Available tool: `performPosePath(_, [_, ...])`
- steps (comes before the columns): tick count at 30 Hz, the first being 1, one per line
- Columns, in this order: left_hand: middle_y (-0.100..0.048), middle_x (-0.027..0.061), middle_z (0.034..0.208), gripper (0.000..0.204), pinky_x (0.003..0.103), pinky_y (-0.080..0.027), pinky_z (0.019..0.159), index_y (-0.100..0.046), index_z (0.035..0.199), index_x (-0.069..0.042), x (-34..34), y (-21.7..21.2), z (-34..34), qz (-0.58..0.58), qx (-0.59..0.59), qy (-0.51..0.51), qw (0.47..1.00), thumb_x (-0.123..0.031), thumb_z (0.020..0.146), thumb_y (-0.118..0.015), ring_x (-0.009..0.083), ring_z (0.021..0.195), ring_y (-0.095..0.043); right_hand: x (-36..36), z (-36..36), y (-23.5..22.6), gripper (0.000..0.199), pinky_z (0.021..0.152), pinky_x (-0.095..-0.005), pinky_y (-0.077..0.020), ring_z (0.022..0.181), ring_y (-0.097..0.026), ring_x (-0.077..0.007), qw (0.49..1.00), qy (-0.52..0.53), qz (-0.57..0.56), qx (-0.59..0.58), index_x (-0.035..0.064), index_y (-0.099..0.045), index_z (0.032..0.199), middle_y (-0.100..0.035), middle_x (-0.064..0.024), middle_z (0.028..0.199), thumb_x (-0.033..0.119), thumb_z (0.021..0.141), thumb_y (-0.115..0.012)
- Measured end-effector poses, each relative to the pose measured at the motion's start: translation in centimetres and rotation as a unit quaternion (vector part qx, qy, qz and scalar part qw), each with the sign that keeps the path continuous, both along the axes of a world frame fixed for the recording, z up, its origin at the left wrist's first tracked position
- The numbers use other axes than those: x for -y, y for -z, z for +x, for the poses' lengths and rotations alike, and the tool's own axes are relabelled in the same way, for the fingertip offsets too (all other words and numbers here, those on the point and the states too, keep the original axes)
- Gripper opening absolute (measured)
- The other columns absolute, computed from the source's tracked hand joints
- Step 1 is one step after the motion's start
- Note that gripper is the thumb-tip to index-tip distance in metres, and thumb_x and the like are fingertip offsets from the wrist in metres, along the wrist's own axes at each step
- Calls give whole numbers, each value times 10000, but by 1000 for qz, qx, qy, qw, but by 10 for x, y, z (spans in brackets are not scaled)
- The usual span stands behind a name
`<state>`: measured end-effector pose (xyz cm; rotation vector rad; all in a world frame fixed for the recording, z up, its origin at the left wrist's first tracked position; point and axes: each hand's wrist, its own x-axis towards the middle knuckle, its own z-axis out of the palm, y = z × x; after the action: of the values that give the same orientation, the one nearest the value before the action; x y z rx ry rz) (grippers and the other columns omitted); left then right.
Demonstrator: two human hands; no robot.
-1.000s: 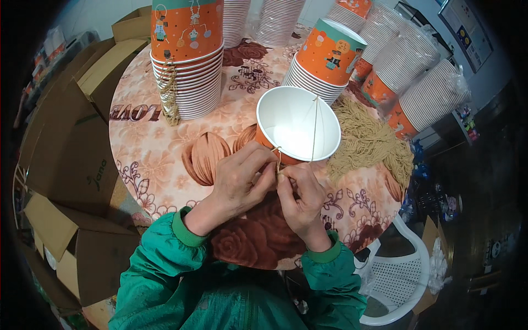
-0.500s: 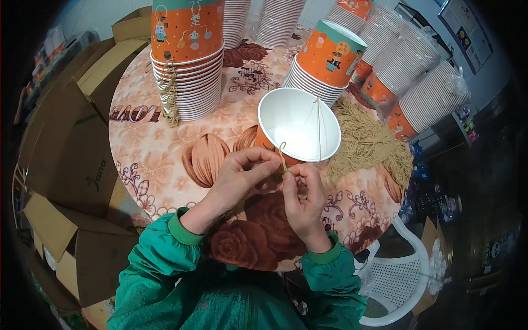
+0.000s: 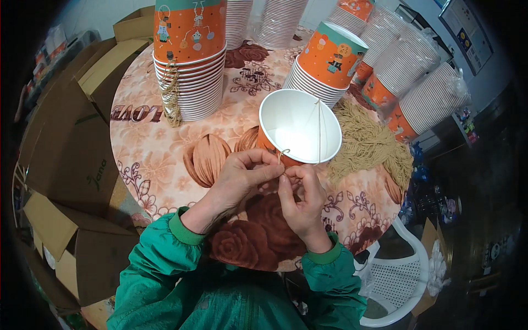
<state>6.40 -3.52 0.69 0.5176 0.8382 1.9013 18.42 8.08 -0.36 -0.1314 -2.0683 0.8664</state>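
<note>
An orange paper bucket [image 3: 294,129] with a white inside lies tilted on the table, its mouth facing up toward me. A thin tan cord [image 3: 319,132] runs from its far rim across the opening to the near rim. At that near rim, my left hand [image 3: 239,177] pinches the cord's short curled end between thumb and forefinger. My right hand [image 3: 302,201] is closed beside it, thumb and fingertips meeting almost at the same spot on the cord. Exactly where the cord passes between the right fingers is hidden.
Upside-down bucket stacks stand at the back left [image 3: 190,82] and behind the bucket [image 3: 327,58]. A heap of tan cords [image 3: 366,143] lies to the right. Plastic-wrapped bucket stacks [image 3: 429,102] lean beyond it. Cardboard boxes [image 3: 71,148] flank the table; a white chair [image 3: 393,280] stands lower right.
The cord's end, which stood up above my fingers, now curls lower and bends right near the rim. My left fingertips have shifted slightly right, closer to my right thumb.
</note>
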Motion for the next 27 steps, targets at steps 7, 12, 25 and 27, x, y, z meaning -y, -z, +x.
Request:
performPosePath(7, [-664,18,834,66,204,-465,603,-678,988,-9,1,-4,1,-33,11,-2,999,-29,931,-703,75,667,-575,-1,3,-7,186,512,-295,-449,589,-518,-150,1000,-21,4,16,20,-565,951,-526,-60,777,-62,848,-696])
performPosePath(12, [-659,16,827,64,203,-460,605,-677,979,-11,1,-2,1,-33,4,14,999,-41,930,-705,75,669,-569,-4,5,-6,195,522,-285,-436,594,-514,-153,999,-34,0,17,27,-551,932,-526,-60,781,-75,830,-681])
performPosePath(25, [-675,41,937,158,201,-517,675,-647,1074,-1,4,-4,-2,-1,-40,53,998,-7,923,-694,90,755,-629,-2,7,-13,160,551,-271,-472,645,-587,-147,1000,-15,-12,-3,17,-571,931,-578,-71,829,-56,842,-683])
performPosePath(27, [-676,41,938,152,201,-514,669,-647,1069,-3,3,-3,-2,1,-43,48,998,-6,924,-692,90,751,-626,-1,8,-13,161,550,-273,-471,640,-586,-150,1000,-13,-8,3,17,-572,929,-578,-72,827,-57,841,-684])
